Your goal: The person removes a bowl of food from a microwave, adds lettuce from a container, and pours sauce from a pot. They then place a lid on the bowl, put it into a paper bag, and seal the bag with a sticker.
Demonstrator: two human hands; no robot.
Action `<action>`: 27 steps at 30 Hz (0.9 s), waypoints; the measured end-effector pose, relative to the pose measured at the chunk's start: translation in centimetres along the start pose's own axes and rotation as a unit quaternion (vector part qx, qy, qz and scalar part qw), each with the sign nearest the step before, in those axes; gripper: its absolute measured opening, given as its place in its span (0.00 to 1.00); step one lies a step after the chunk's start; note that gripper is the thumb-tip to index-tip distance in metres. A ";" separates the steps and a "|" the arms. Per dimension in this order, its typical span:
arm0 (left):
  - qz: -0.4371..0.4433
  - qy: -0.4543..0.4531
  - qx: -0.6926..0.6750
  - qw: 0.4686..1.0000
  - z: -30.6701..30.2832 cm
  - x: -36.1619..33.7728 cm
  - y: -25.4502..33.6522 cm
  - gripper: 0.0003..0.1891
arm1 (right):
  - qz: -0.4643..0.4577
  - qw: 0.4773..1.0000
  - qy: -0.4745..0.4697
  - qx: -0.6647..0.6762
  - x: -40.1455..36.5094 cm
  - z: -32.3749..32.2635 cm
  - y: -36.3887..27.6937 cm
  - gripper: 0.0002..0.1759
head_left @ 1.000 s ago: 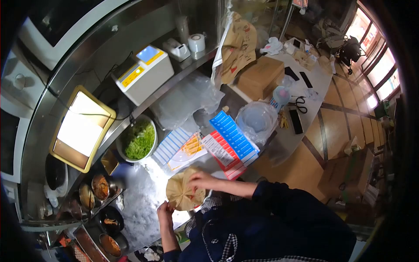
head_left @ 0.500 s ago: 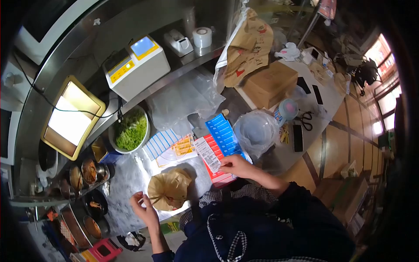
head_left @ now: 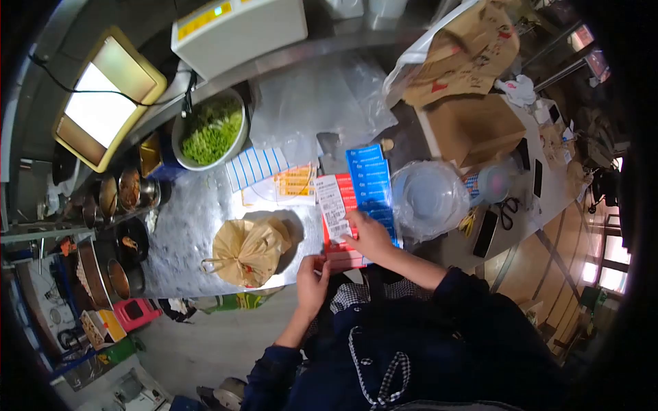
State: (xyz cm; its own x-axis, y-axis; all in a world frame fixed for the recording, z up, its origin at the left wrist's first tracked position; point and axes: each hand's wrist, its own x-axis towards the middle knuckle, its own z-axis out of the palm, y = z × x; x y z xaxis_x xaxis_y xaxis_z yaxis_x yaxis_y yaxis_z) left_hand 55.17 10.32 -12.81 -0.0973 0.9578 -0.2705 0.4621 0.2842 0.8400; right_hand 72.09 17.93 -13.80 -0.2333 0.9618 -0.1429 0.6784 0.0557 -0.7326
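Note:
A long white printed receipt (head_left: 334, 209) lies over the red label sheets (head_left: 346, 255), its lower end between the fingers of my right hand (head_left: 372, 241). Beside the sheets' lower left corner is my left hand (head_left: 312, 282), thumb and fingertips curled together; what they pinch, if anything, is hidden. Blue label sheets (head_left: 370, 179) lie partly alongside the red ones. To the left stands a knotted tan bag (head_left: 250, 252) with gathered folds on top, apart from both hands.
A bowl of chopped greens (head_left: 212, 137) stands behind the tan bag. Yellow and blue-striped sheets (head_left: 257, 168) lie nearby. To the right are clear plastic-wrapped containers (head_left: 428, 198), scissors (head_left: 507, 213), a phone (head_left: 486, 233) and a cardboard box (head_left: 476, 127). Metal food pans (head_left: 130, 188) line the left.
My left hand has moved right, from beside the tan bag to the red label sheets. My right hand stays at the receipt. The head view has shifted.

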 end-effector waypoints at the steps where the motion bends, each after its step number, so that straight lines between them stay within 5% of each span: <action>1: 0.005 0.007 0.026 1.000 0.9 0.5 -0.6 0.08 | 0.019 0.999 -0.001 0.034 0.1 -0.6 -0.2 0.22; 4: 0.064 0.028 0.101 0.992 2.6 1.5 -2.3 0.15 | 0.020 0.999 0.024 0.036 0.1 0.1 1.3 0.25; 11: 0.023 0.031 0.060 0.997 2.7 2.5 -2.3 0.17 | 0.054 0.998 0.011 -0.002 3.4 1.2 -0.7 0.32; 17: 0.040 0.062 0.046 0.996 2.2 2.4 -1.7 0.12 | 0.007 1.000 0.017 0.004 0.3 -1.4 1.3 0.19; 23: -0.015 -0.082 -0.085 0.993 5.1 1.1 -0.4 0.10 | 0.092 0.994 -0.008 0.051 -3.8 -3.0 5.4 0.17; 27: 0.005 -0.121 -0.061 0.991 8.0 2.1 -0.9 0.11 | 0.032 0.998 -0.034 -0.041 -5.0 -3.2 4.8 0.16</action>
State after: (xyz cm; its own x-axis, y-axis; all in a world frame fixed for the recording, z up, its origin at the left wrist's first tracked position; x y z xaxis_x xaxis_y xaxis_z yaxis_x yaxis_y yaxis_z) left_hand 61.60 11.73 -17.88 0.1282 0.9266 -0.3536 0.3508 0.2912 0.8900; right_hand 78.69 14.26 -14.48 -0.2323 0.9437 -0.2355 0.7471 0.0181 -0.6645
